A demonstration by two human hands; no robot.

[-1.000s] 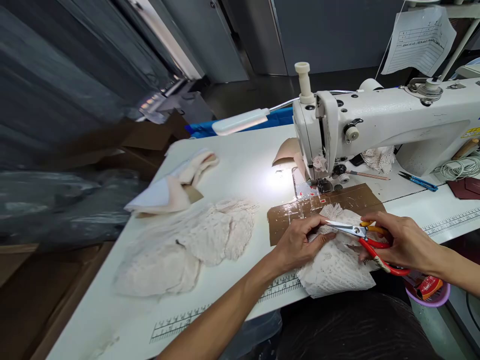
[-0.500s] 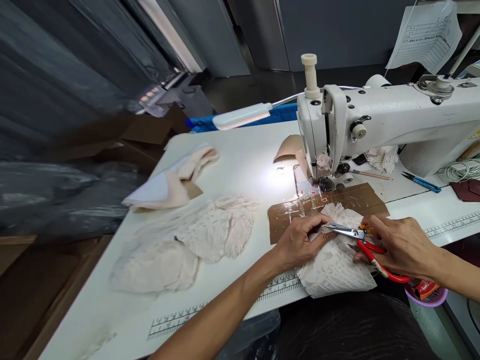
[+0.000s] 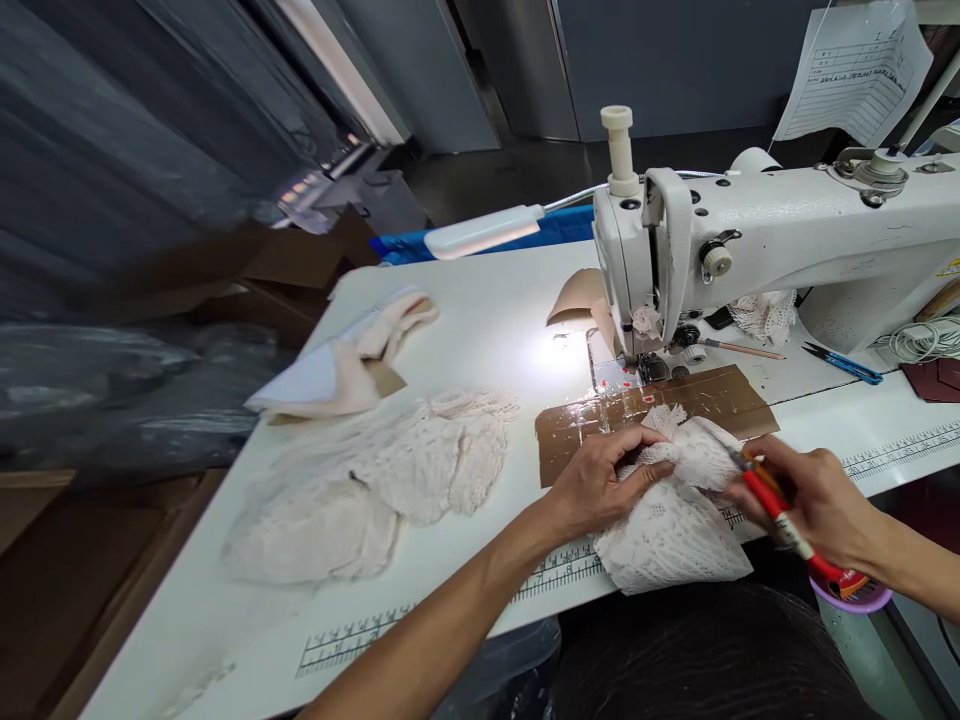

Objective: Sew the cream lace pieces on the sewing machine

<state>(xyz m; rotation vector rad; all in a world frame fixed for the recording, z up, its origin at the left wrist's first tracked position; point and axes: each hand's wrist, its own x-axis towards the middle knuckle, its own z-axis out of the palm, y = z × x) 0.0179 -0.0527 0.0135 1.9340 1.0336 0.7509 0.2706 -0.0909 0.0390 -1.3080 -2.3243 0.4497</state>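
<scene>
White lace fabric lies bunched at the table's front edge, below the sewing machine. My left hand pinches its upper part between thumb and fingers. To the right, my right hand is closed around red-handled scissors, blurred by motion; their blades point up and left beside the fabric. Whether the blades are apart cannot be made out. Behind the fabric, a brown board covered with clear tape lies in front of the needle area of the white sewing machine.
More lace pieces lie on the left of the white table, with folded cloth behind them. Blue thread snips and a pencil rest by the machine. A purple basket sits below the table edge at right.
My right hand has drawn the scissors back to the right, away from my left fingers, and turned them. My left hand keeps its hold on the lace in nearly the same place.
</scene>
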